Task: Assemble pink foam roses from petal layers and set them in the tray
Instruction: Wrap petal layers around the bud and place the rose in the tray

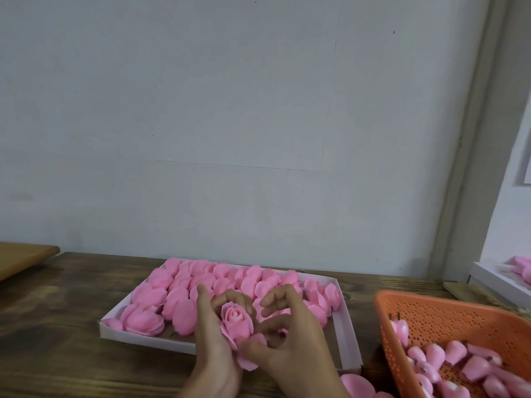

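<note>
From the head camera we look down over a dark wooden worktop (57, 326) set against a pale wall (230, 110). In the middle lies a shallow white tray (143, 338), its far rows packed with finished roses (172, 305) lying side by side, while its near right corner is bare.

Both hands meet over the near part of the tray. Our left hand (214, 334) has its fingers curled round a rose (237, 320), gripping it from the left and behind, with the bloom's spiral centre facing up toward us. Our right hand (290, 340) pinches an outer petal (253, 354) at the rose's lower right side between thumb and forefinger. Its other fingers arch loosely above the flower. The rose is held just above the tray's near edge, and we cannot tell whether it touches anything beneath.

To the right stands an orange perforated basket (448, 317), tilted toward us, holding a heap of pink buds (477, 366) (some show dark stubs at the base). Loose pink petals (356, 383) lie on the worktop between the tray's near right corner and the basket. Farther right a white box (494, 280) holds more pink pieces. A pale wooden board (23, 257) juts in at the far left. A sheet of paper (527, 156) hangs on the right wall, cut off by the frame edge, and nothing on it is readable.
</note>
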Tool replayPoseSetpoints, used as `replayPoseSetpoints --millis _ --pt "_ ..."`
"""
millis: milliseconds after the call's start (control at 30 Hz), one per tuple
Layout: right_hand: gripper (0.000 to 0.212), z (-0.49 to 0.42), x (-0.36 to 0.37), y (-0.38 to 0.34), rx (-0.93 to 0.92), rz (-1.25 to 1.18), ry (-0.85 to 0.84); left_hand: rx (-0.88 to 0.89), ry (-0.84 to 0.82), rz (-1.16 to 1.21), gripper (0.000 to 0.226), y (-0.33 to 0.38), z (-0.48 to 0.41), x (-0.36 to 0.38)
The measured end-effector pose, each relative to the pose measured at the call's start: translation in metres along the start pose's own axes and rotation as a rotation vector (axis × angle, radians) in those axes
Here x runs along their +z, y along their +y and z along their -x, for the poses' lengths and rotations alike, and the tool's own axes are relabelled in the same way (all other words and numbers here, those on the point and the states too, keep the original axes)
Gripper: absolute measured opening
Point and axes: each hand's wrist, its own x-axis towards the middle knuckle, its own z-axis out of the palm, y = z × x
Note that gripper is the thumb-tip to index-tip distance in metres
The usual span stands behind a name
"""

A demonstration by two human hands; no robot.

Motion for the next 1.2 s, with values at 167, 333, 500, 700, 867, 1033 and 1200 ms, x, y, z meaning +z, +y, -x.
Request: replayPoseSetpoints --millis 167,333,500,700,867,1033,1200 --pt "0.052 0.002 0.001 0.0 0.115 -0.121 -0.069 0.012 0.141 0.065 0.07 0.007 -0.003 -0.007" --pt "0.037 0.003 0.005 0.002 0.104 -0.11 -0.067 -0.001 0.269 0.102 0.066 0.011 0.003 0.0" --pt "0.027 0.004 0.007 0.004 0.09 -0.084 -0.052 0.013 0.351 0.142 0.064 0.016 0.008 0.012" --pt "0.027 0.003 0.005 -0.001 0.075 -0.116 0.024 0.11 0.287 0.117 0.05 0.009 0.011 0.008" --pt "0.031 0.004 0.005 -0.007 0.09 -0.166 -0.031 0.151 0.185 0.065 0.079 0.01 0.007 0.004" --pt "0.028 0.006 0.005 -0.005 0.09 -0.15 -0.087 0.125 0.169 0.022 0.076 0.013 0.008 0.0" --pt "0.025 0.005 0.005 0.0 0.055 -0.1 -0.094 0.126 0.191 -0.028 0.075 0.009 0.006 -0.001"
